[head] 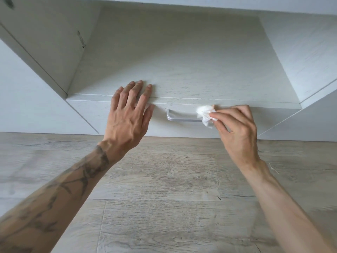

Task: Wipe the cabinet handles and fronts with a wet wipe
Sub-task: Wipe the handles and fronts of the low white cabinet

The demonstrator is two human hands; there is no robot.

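A white wood-grain cabinet drawer front runs across the middle of the view, seen from above, with a white bar handle at its centre. My right hand pinches a crumpled white wet wipe against the right end of the handle. My left hand rests flat with straight fingers over the top front edge of the cabinet, left of the handle. The handle's right end is hidden by the wipe.
The cabinet's flat top stretches away under a shelf or overhang. White side panels angle off on the left and on the right. Grey wood-look plank flooring lies below.
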